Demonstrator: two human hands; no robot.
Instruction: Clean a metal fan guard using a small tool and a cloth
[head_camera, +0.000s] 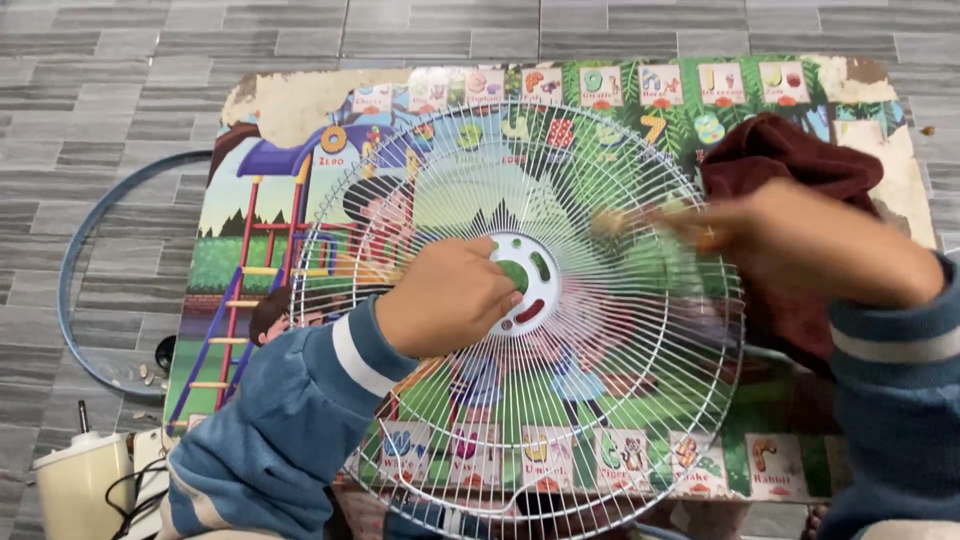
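left hand (447, 296) pressing white fan grille (520, 310); right hand (800, 245) blurred.

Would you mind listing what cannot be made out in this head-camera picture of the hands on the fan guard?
- Right hand: motion-blurred; whatever thin thing its fingertips hold is unclear.
- Dark red cloth: its lower part is hidden behind the right hand and sleeve.
- Fan guard: its bottom rim is cut off by the frame's lower edge.
- Left hand: fingertips are hidden at the guard's hub.
- Cream container: cut by the lower-left corner.
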